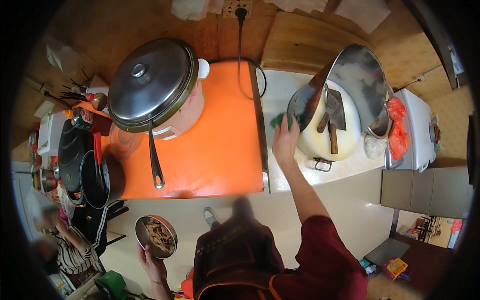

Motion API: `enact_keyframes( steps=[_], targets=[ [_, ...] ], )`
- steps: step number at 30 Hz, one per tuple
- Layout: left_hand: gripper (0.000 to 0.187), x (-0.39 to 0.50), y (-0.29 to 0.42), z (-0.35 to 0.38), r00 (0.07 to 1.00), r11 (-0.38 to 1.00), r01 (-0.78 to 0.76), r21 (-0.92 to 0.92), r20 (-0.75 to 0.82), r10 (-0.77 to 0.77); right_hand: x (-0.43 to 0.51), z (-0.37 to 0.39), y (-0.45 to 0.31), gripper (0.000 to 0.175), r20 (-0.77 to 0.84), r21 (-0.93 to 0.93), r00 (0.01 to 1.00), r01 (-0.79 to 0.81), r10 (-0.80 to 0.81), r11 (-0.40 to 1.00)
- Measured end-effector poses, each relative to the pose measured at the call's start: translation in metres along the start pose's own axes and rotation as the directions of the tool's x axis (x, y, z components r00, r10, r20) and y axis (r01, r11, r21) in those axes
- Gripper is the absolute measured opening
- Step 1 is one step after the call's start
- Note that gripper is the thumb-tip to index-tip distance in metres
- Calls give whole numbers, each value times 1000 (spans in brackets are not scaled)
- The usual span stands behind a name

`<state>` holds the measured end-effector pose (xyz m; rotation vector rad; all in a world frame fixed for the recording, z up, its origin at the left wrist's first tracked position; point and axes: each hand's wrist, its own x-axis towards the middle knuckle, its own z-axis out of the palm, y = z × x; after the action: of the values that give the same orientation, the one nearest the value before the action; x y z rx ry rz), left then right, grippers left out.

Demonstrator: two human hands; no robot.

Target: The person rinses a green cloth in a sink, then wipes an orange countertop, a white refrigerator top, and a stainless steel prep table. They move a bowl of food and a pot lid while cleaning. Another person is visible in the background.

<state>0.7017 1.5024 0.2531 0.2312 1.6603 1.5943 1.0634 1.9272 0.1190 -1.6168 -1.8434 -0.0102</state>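
My left hand (152, 264) grips the rim of a metal bowl (141, 229) with shredded brown food (160, 236) in it, held over the floor. My right hand (285, 144) has its fingertips on a green scouring pad or cloth (279, 120) on the white counter, beside a large tilted steel wok or basin (360, 75). Under and beside that basin lies a round whitish lid (318, 144), bearing a cleaver (338, 112) and a metal scraper (330, 105) with wooden handles. Whether the hand grips the green thing firmly is partly hidden by the fingers.
A big lidded cooker (176, 108) stands on the orange tabletop (221, 157), a long handle jutting frontward. Left are a dark pot (88, 183) and sauce bottles (82, 118). Red plastic bags (398, 131) lie at right. Another person (75, 251) sits at lower left.
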Motion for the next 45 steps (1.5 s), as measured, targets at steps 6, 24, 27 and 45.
enact_keyframes(
  steps=[6, 24, 27, 45],
  targets=[
    [49, -12, -13, 22, 998, 999, 22, 35, -63, -19, 114, 138, 66, 48, 236, -199, 969, -29, 76, 980],
    [40, 95, -63, 198, 945, 987, 157, 31, 287, -159, -216, -181, 86, 30, 380, 68, 888, -305, 258, 950],
    [40, 131, -89, 246, 941, 992, 125, -13, 317, -115, -204, -193, 66, 28, 439, 119, 795, -514, 419, 850],
    [58, 195, -119, 385, 993, 992, 34, -123, 112, -20, -204, -185, 22, 37, 623, 425, 722, -636, 302, 644]
  ],
)
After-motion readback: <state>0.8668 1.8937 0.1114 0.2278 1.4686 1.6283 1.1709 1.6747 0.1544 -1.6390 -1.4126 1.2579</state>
